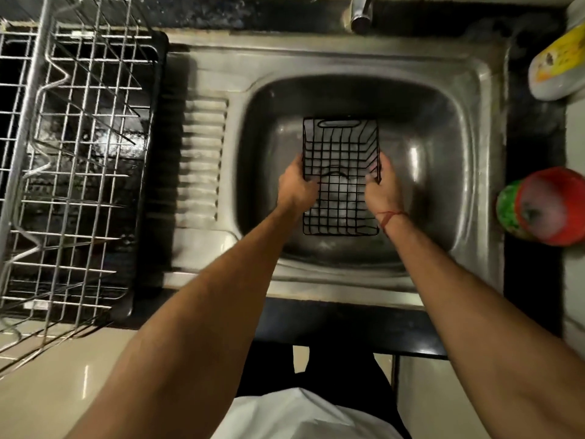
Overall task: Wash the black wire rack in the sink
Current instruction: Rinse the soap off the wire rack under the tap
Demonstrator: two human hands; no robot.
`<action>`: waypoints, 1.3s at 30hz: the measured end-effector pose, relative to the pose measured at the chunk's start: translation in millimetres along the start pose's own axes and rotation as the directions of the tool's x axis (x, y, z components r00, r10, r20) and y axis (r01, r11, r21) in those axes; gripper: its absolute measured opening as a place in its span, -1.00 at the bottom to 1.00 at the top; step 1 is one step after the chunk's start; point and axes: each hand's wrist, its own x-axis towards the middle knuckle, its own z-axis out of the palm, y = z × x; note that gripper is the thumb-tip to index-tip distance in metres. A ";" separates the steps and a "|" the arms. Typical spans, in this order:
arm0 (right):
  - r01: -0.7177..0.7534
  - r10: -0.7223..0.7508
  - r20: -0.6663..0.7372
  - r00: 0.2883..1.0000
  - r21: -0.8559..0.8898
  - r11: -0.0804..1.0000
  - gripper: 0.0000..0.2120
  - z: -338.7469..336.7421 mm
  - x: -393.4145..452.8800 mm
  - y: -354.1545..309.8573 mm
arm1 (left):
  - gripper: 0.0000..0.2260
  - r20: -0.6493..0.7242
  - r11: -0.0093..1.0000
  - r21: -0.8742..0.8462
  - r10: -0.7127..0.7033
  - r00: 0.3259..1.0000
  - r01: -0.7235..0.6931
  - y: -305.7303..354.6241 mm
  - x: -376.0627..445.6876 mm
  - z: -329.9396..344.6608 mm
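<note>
Washing looks barely begun: my left hand (296, 182) and right hand (381, 185) pinch the black wire rack (340, 147) by its sides inside the sink (443, 172), tap (361, 14) at twelve o'clock dry.

I saw the black wire rack (341, 175) inside the sink (443, 99), a small rectangular basket of thin black wire crossed into a grid. It sat roughly square to the basin, its open side facing up toward me, with an oval handle loop at its far end and a curved wire near the middle. It was over the middle of the steel bowl; whether it rested on the bottom I could not tell. The sink was a dull stainless basin with rounded corners and a ribbed draining board on its left. My left hand (297, 185) gripped the rack's left edge and my right hand (384, 188) gripped its right edge.
</note>
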 end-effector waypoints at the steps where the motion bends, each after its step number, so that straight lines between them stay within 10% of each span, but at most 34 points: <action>1: -0.020 0.020 0.006 1.000 0.019 1.000 -0.39 0.7 -0.4 -1.8 | -0.46 -0.010 1.000 -0.014 -0.008 1.000 0.007 0.4 0.6 0.6; 10: 0.067 -0.058 -0.038 0.998 0.299 0.952 -0.55 -44.9 -23.1 -52.3 | -0.73 -0.114 0.971 -0.241 -0.018 0.993 -0.010 -10.7 -5.0 -15.8; 15: -0.340 0.177 0.399 0.900 0.388 0.857 -0.40 -59.1 -43.8 -70.8 | -0.77 0.177 0.859 -0.497 -0.043 0.983 0.127 20.6 -40.4 -10.2; 19: -0.352 0.256 0.243 0.936 0.577 0.737 -0.37 -59.9 -92.4 -34.1 | -0.70 0.328 0.847 -0.497 -0.017 0.944 0.188 34.0 -56.6 5.2; 22: -0.326 0.242 0.220 0.945 0.695 0.640 -0.34 -59.6 -81.9 -7.7 | -0.75 0.196 0.865 -0.468 -0.094 0.976 0.178 34.9 -50.6 -12.8; 24: -0.404 0.168 0.392 0.904 0.659 0.635 -0.57 -53.3 -62.5 -27.4 | -0.74 0.087 0.794 -0.588 -0.131 0.988 0.157 39.1 -43.1 -30.5; 26: -0.462 0.108 0.523 0.846 0.617 0.637 -0.38 -46.8 -45.1 -44.2 | -0.74 0.071 0.798 -0.598 -0.045 0.996 0.079 53.5 -47.5 -37.7; 35: -0.098 0.052 0.196 0.979 0.234 0.967 -0.19 -47.0 -39.5 -67.4 | 0.22 0.223 0.988 -0.150 0.061 0.973 -0.028 32.4 -50.0 -20.1; 39: -0.096 0.036 0.233 0.972 0.252 0.963 -0.02 -48.5 -52.0 -96.4 | 0.22 0.208 0.979 -0.200 0.078 0.975 -0.035 33.4 -55.0 -25.8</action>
